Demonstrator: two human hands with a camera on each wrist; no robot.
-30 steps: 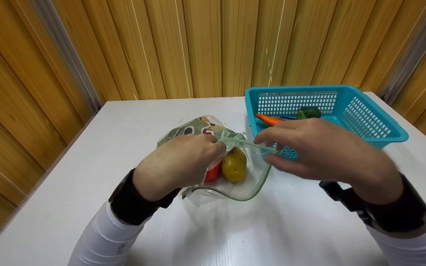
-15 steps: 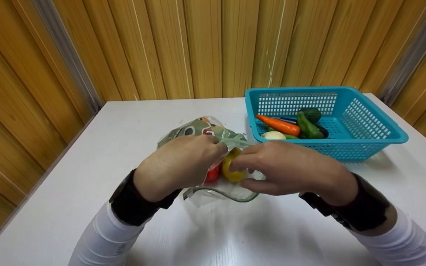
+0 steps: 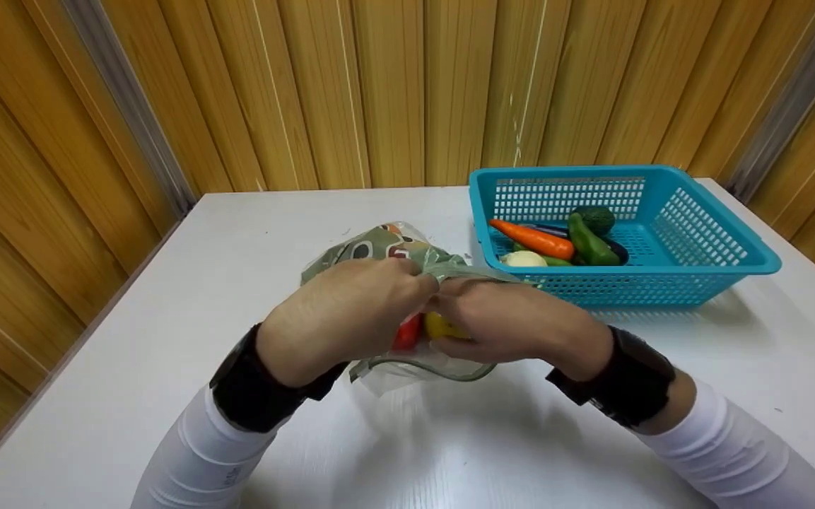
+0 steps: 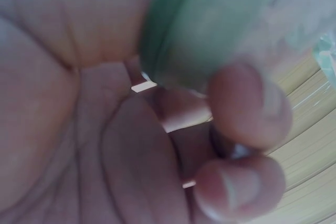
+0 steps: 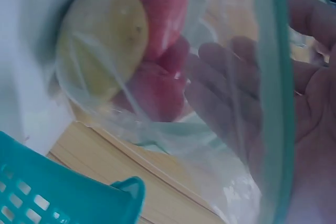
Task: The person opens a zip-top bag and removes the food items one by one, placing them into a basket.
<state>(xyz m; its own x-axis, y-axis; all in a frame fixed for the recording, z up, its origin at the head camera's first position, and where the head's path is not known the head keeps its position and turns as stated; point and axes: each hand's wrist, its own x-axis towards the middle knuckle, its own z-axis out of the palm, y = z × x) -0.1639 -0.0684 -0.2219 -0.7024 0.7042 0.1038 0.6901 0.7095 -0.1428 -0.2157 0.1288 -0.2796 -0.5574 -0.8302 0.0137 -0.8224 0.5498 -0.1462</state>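
Note:
A clear zip bag [image 3: 372, 247] with a green printed side and green zip edges lies on the white table. Inside it are a red pepper [image 5: 160, 14] and a yellow oval fruit or vegetable [image 5: 102, 40] with dark spots. My left hand [image 3: 350, 304] pinches the bag's upper edge; in the left wrist view the green zip strip runs between thumb and fingers. My right hand [image 3: 520, 314] is at the bag mouth, close beside the left. Its fingers [image 5: 226, 87] show fairly straight through the film, near the pepper, and the zip edge crosses the palm.
A turquoise basket [image 3: 661, 270] stands at the back right. It holds a carrot [image 3: 534, 239], a green pepper [image 3: 591, 244], a white roundish vegetable [image 3: 524, 259] and other dark vegetables. A wood-patterned wall [image 3: 386, 92] rises behind the table.
My right hand has moved left and inward from near the basket to the bag mouth, over the yellow thing. The left hand has kept its hold on the bag.

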